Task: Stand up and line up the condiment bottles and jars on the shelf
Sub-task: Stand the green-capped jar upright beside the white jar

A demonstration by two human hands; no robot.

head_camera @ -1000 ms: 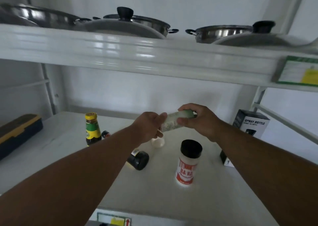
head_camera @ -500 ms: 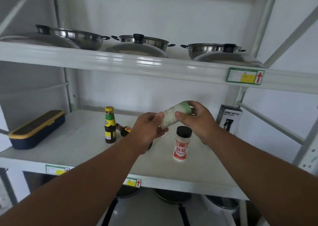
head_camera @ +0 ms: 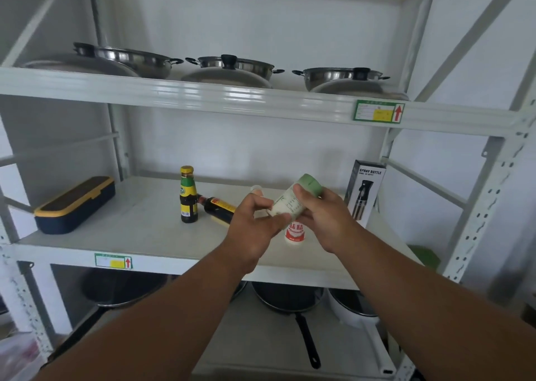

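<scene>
Above the shelf (head_camera: 145, 235), near its front edge, a green-capped jar (head_camera: 293, 199) was held tilted, its body gripped by the right hand (head_camera: 322, 218) and its base pinched by the left hand (head_camera: 252, 229). It was judged light, rigid, smooth plastic, best gripped mid-body.

soft, dim daylight; glare on upper shelf edge (head_camera: 232, 96); wide-angle bending, blur at corners.

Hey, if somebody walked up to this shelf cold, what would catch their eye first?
Probably the two hands, left hand and right hand, holding a tilted green-capped jar above the middle shelf. Behind them one dark bottle stands upright while another bottle lies on its side beside it.
</scene>
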